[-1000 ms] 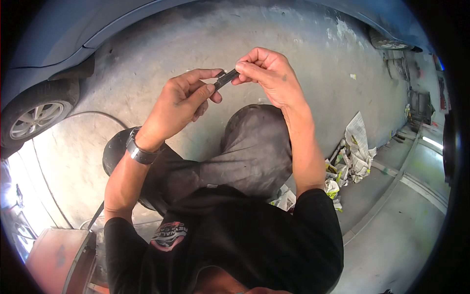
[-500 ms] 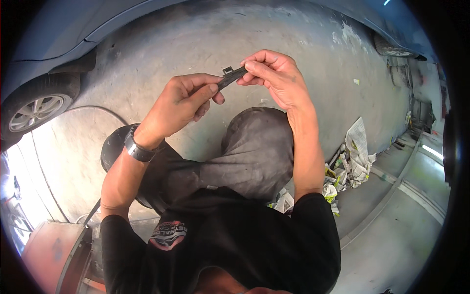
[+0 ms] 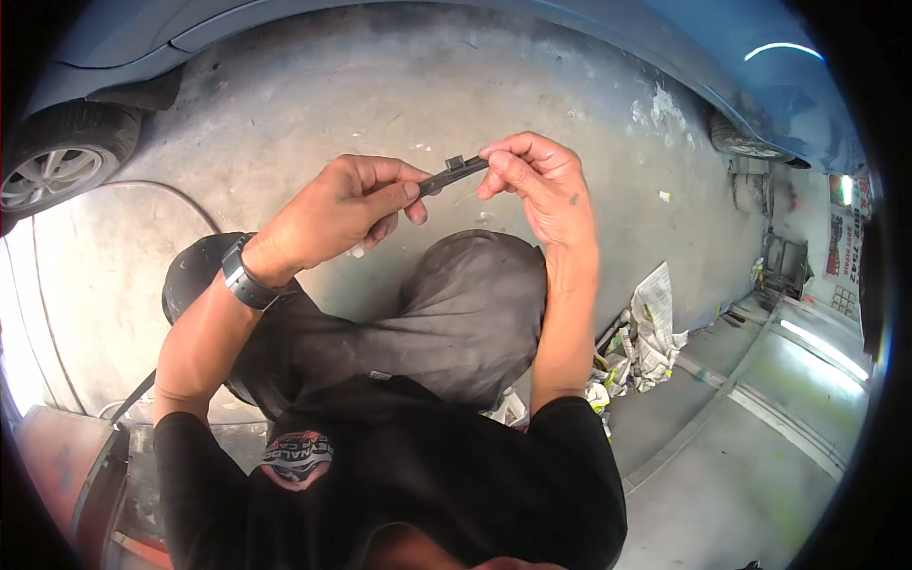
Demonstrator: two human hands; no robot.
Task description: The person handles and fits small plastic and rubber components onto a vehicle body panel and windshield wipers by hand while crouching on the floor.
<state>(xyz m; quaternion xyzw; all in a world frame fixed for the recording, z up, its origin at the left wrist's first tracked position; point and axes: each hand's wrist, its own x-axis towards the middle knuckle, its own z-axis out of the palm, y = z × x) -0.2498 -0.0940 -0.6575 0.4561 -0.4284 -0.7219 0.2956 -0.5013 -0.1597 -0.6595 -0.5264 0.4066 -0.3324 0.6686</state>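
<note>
A narrow black plastic strip with a small raised square tab [image 3: 453, 173] is held between my two hands, above the concrete floor and beyond my bent knees. My left hand [image 3: 356, 202] pinches its lower left end between thumb and fingers. At the upper right end, my right hand [image 3: 539, 180] grips the strip with thumb and index finger, its other fingers curled in. The strip slants up toward the right. Its two ends are partly hidden by my fingertips. A dark watch [image 3: 249, 275] is on my left wrist.
A blue car body [image 3: 275, 24] curves along the far side, with one wheel [image 3: 62, 161] at left and another tyre [image 3: 746, 138] at far right. Crumpled newspaper [image 3: 654, 332] lies right of my knee. A dark hose [image 3: 180, 190] runs over the floor. A reddish panel [image 3: 71, 456] stands lower left.
My view has shifted, so the knees and newspaper sit further left in it. Both hands still hold the strip, which now slants less steeply; the right hand is slightly lower in view.
</note>
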